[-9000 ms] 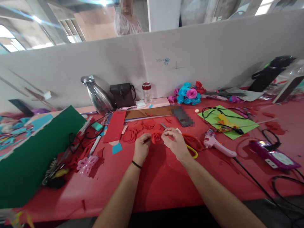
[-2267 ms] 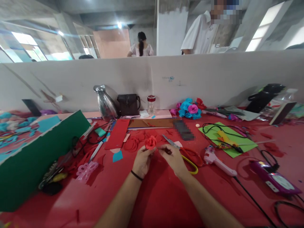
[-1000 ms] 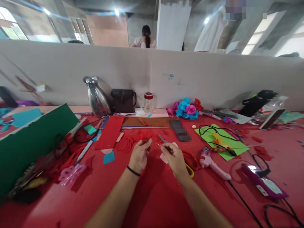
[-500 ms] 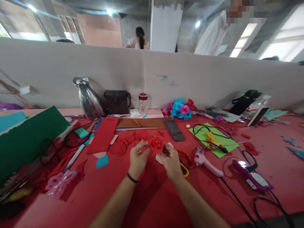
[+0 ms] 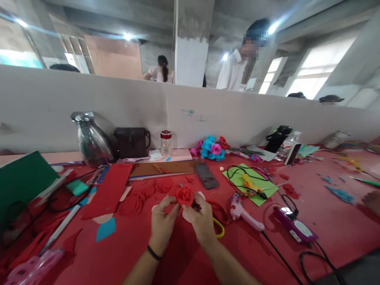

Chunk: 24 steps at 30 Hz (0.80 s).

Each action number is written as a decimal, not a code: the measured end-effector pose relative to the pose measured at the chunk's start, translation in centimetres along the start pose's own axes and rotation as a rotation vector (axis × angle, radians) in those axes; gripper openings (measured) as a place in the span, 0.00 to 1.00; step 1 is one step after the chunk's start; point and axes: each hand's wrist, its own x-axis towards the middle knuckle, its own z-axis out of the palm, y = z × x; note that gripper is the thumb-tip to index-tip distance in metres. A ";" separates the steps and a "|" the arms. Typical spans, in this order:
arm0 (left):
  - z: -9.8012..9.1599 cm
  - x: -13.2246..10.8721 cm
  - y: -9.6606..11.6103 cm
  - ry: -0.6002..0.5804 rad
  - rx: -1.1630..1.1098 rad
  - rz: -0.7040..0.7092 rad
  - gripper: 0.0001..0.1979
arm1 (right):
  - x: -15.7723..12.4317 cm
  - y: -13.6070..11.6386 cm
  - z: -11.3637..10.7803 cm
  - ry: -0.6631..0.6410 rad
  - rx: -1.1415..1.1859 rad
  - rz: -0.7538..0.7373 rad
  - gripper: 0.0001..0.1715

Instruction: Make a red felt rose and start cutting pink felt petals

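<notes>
A red paper rose (image 5: 184,196) is held up between my two hands over the table. My left hand (image 5: 164,217) pinches its left edge between thumb and fingers; a dark band circles that wrist. On the other side, my right hand (image 5: 202,218) grips the rose's right and lower edge, its fingertips partly behind the petals. Cut red petals (image 5: 132,203) lie left of my hands. Beside my right hand are scissors with red and yellow handles (image 5: 219,227), partly hidden. A pink glue gun (image 5: 245,213) rests farther right.
A bunch of blue, pink and red flowers (image 5: 212,148) stands behind. A phone (image 5: 206,176), green sheet (image 5: 252,186) with cables, and purple power strip (image 5: 295,225) lie around. A steel jug (image 5: 93,140), bag (image 5: 132,142) and glass jar (image 5: 166,143) line the partition. Another person's hand (image 5: 371,202) shows far right.
The camera view has turned right and tipped up, so the table things sit lower and farther left. Both hands still hold the rose. Another person's hand has come into view at the right.
</notes>
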 end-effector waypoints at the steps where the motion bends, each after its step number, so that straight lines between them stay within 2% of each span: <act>1: 0.1 -0.1 0.0 -0.012 -0.006 -0.002 0.07 | 0.0 0.1 0.0 0.010 0.029 0.009 0.07; 6: 0.5 -0.2 0.1 -0.101 0.019 -0.042 0.09 | 0.2 1.1 0.3 0.062 0.194 0.078 0.10; 10: 0.5 -0.3 -0.1 -0.119 0.079 -0.015 0.11 | 0.1 1.5 0.4 0.029 0.183 0.108 0.13; 12: 0.6 -0.4 -0.4 -0.132 0.119 0.003 0.12 | 0.3 1.3 0.2 0.074 0.159 0.092 0.14; 14: 0.6 -0.5 -0.9 -0.150 0.181 0.017 0.13 | 1.2 0.5 -0.5 0.175 0.144 0.049 0.15; 18: 0.5 -0.7 -1.9 -0.102 0.368 0.138 0.13 | 6.2 -2.5 -4.0 0.500 0.032 -0.141 0.17; 21: 0.3 -0.7 -2.0 -0.006 0.526 0.367 0.12 | 12.2 -4.6 -7.3 0.568 -0.038 -0.202 0.18; 24: 0.2 -0.9 -1.7 0.024 0.666 0.597 0.12 | 18.4 -5.4 -9.7 0.567 -0.178 -0.228 0.22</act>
